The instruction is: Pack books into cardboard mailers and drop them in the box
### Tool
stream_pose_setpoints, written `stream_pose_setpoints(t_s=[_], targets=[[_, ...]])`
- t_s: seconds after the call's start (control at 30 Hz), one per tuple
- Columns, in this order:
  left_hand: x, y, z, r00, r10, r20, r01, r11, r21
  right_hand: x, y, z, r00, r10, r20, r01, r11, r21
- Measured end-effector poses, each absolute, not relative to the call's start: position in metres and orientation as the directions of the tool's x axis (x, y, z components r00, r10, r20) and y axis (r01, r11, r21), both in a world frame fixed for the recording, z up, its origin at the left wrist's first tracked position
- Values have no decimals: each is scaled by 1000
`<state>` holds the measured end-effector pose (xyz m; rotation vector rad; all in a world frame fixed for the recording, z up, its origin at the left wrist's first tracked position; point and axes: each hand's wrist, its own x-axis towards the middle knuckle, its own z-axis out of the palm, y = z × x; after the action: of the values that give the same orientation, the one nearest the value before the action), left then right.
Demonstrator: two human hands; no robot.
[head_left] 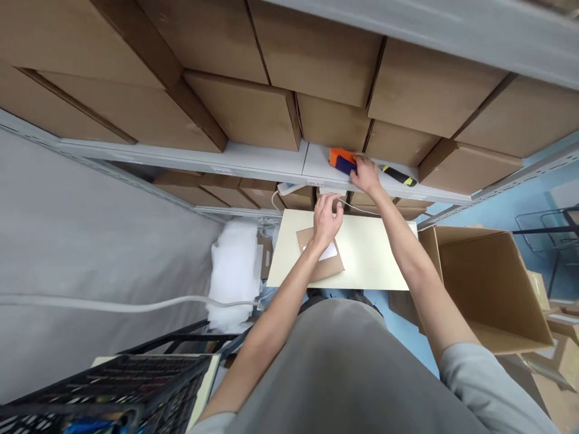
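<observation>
My right hand (366,175) is up on the shelf. Its fingers are closed on the end of an orange and purple tape dispenser (342,160). Just right of that hand lies a black and yellow utility knife (398,175). My left hand (327,220) hovers above the pale table, its curled fingers apart and holding nothing. Below it, a small flat cardboard box (328,272) with a white label (329,252) rests on the table, partly covered by my wrist and forearm.
Cardboard boxes (323,54) fill the metal shelf (266,160) ahead. The pale table (375,253) stands before me. White foam sheets (233,265) and a black crate (149,386) are at left. A large open carton (488,283) stands at right. A white cable (136,306) crosses the left side.
</observation>
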<state>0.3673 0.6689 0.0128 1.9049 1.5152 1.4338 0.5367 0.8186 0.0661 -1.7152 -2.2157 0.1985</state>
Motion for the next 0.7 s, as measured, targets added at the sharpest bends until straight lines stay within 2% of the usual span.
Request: stream_pose_setpoints(t_s=[0.1,0.17,0.23,0.3,0.4,0.5,0.6,0.7], targets=[[360,648,-10,-82,904,419,527,-317,788,553,778,33,-106,911,399,802,316,-507],[356,624,-34,-76,940,332,529,-244,813,566,731,-4,-8,907,422,702,306,-644],[353,595,-62,-47,976,214,548,-154,822,578,674,-50,91,948,305,596,193,-779],[351,565,-92,9,995,96,576,-84,813,587,616,-96,171,982,83,487,-11,-873],[355,527,-129,110,994,-27,628,-48,777,594,544,-153,222,930,-292,346,-355,-869],[364,504,-153,148,985,-87,681,-37,731,594,502,-187,177,819,-546,258,-574,-777],[377,494,-166,127,984,-124,714,-4,701,584,483,-203,47,751,-658,211,-652,-728],[387,489,-175,79,985,-151,727,47,685,566,476,-211,-102,712,-695,169,-676,-717]])
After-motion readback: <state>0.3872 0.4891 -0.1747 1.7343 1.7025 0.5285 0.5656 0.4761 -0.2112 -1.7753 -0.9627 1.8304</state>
